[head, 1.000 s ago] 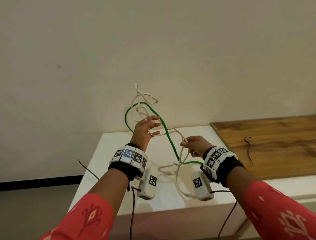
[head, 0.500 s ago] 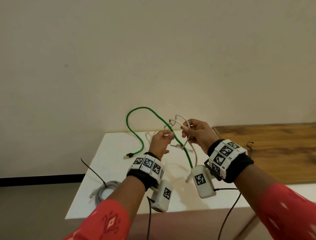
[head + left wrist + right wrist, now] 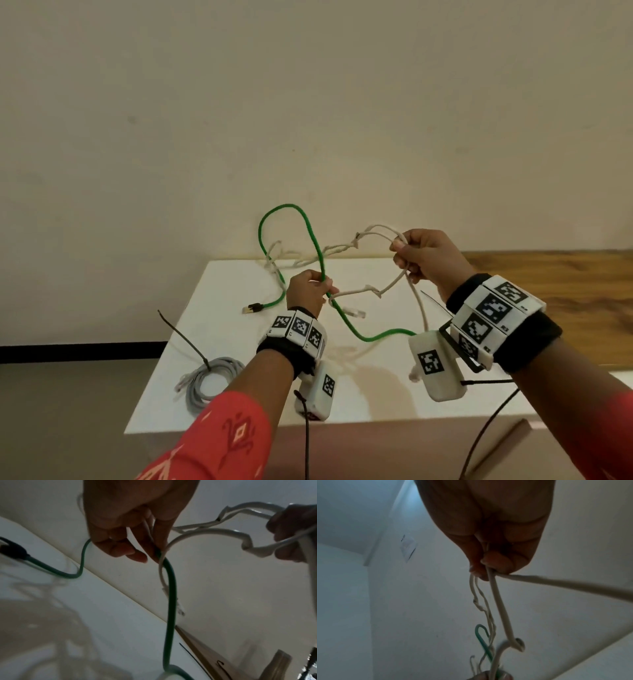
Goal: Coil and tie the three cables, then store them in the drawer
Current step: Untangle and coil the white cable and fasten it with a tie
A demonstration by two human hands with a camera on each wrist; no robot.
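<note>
A green cable [image 3: 310,236] arches above the white cabinet top [image 3: 226,284], tangled with a kinked white cable [image 3: 373,236]. My left hand [image 3: 308,291] is raised over the cabinet and pinches the green cable [image 3: 170,588] together with a strand of the white cable [image 3: 205,532]. To its right and higher, my right hand [image 3: 424,255] grips loops of the white cable [image 3: 498,604]. The green cable's plug [image 3: 251,308] lies on the cabinet top. A grey cable [image 3: 210,380], coiled and bound with a black tie, rests at the cabinet's front left.
A wooden surface [image 3: 565,284] adjoins the cabinet on the right, with a black tie [image 3: 433,301] lying near its edge. A plain wall stands close behind. Camera leads hang from both wrists over the cabinet's front edge.
Both hands came together, then drew apart: the right hand rose to the right with the white cable, and the left hand now holds the green cable too. My view has tilted down, showing the grey coil.
</note>
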